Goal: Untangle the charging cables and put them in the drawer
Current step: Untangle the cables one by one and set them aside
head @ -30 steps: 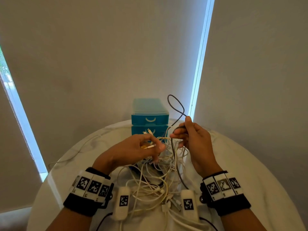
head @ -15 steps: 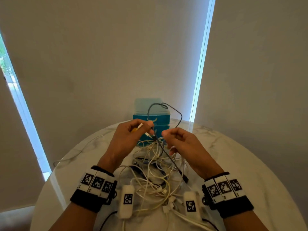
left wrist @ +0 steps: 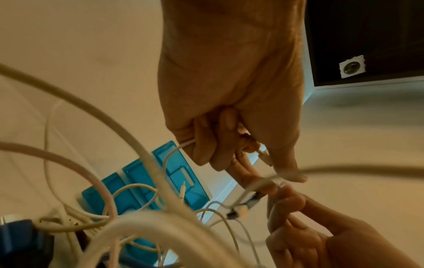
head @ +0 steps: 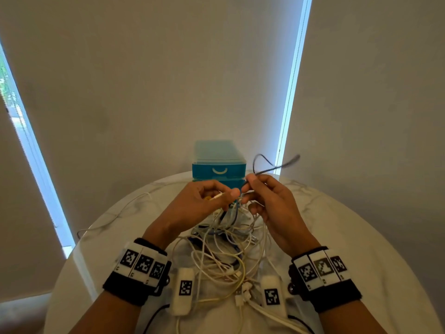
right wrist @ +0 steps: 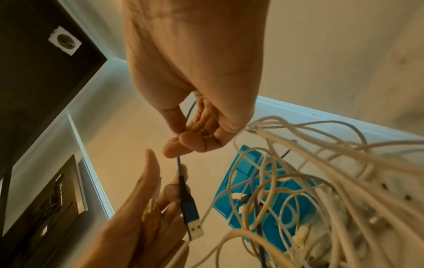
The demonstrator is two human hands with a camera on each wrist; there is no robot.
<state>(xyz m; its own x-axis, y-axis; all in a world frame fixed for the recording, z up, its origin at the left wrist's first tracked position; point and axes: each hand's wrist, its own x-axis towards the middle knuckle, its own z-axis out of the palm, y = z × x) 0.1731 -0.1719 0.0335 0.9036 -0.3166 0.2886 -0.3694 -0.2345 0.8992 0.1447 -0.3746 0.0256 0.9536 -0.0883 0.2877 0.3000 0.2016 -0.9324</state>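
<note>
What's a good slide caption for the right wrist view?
Right hand pinches a dark cable above its blue USB plug, white cables tangled alongside.

Home room, roller blinds [head: 149, 80], marble table [head: 361, 237], wall-mounted TV [right wrist: 34, 54]

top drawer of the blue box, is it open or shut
Shut: in the head view the top drawer sits flush with the blue box's front, not pulled out.
</note>
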